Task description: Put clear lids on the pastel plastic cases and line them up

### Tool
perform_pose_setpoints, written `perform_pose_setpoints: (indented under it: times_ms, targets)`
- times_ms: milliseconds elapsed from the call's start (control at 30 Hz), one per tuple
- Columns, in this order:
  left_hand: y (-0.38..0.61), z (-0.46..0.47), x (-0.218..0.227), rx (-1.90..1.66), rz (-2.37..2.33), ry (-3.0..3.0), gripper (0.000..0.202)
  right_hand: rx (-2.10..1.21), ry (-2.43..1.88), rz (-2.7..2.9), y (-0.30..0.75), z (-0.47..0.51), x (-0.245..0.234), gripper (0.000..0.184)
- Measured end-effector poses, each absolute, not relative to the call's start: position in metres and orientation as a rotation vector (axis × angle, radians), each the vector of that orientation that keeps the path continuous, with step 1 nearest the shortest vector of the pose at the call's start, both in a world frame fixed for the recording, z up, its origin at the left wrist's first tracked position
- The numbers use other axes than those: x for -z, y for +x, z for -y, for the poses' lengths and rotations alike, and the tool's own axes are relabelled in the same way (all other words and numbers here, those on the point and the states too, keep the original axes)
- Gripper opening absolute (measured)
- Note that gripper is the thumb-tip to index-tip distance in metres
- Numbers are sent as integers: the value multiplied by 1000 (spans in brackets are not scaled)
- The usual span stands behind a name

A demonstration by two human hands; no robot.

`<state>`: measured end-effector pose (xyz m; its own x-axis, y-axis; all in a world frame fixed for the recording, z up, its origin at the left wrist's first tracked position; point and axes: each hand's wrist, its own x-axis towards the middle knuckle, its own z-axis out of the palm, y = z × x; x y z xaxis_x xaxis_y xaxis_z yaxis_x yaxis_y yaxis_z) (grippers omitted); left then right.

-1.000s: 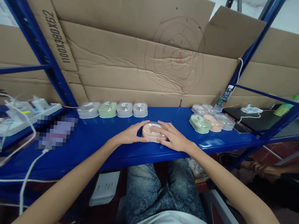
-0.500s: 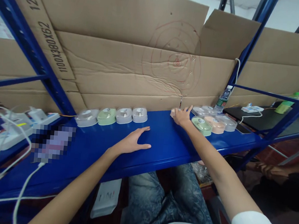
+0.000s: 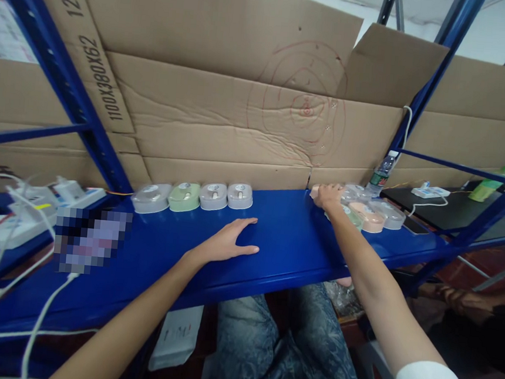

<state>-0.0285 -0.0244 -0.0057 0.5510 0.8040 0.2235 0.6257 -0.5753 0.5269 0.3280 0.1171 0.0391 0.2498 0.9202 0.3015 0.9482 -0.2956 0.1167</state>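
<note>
My right hand [image 3: 329, 196] is at the back of the blue shelf [image 3: 275, 233], its fingers closed over a pink plastic container [image 3: 314, 191]. Most of that container is hidden under the hand. Close beside it are a green container [image 3: 354, 217], a peach one [image 3: 371, 219] and several clear ones, such as the clear container [image 3: 392, 215] at the right end. My left hand [image 3: 225, 240] rests over the shelf, fingers and thumb spread, holding nothing. Behind it stands a row of lidded containers: a clear one [image 3: 151, 198], a green one [image 3: 184, 197] and two greyish ones, the last a greyish container [image 3: 240, 196].
A cardboard sheet [image 3: 207, 103] backs the shelf, between blue posts. A water bottle [image 3: 381, 174] stands at the back right, near a dark phone [image 3: 415, 226]. Power strips and a white cable [image 3: 37, 324] lie at the left. Another person's hands [image 3: 464, 299] show at far right.
My right hand has moved right with the pink container, up against the group there. The left hand keeps its spread pose. The view has shifted slightly.
</note>
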Motion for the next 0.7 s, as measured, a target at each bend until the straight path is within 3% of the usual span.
perform_pose_setpoints:
  times_ms: [200, 467, 567, 700]
  targets:
    - [-26, 25, 2, -704, -1156, 2391, 79, 467, -2242, 1920, 306, -102, -43, 58]
    - [-33, 14, 5, -1113, -1394, 2444, 31, 306, -1424, 2558, 164, -79, -20, 81]
    - [-39, 14, 3, -1123, -1500, 2524, 23, 276, -1299, 2577, 132, -73, -15, 77]
    - [-41, 14, 0, -1205, -1564, 2507, 27, 327, -1436, 2403, 137, -53, -16, 64]
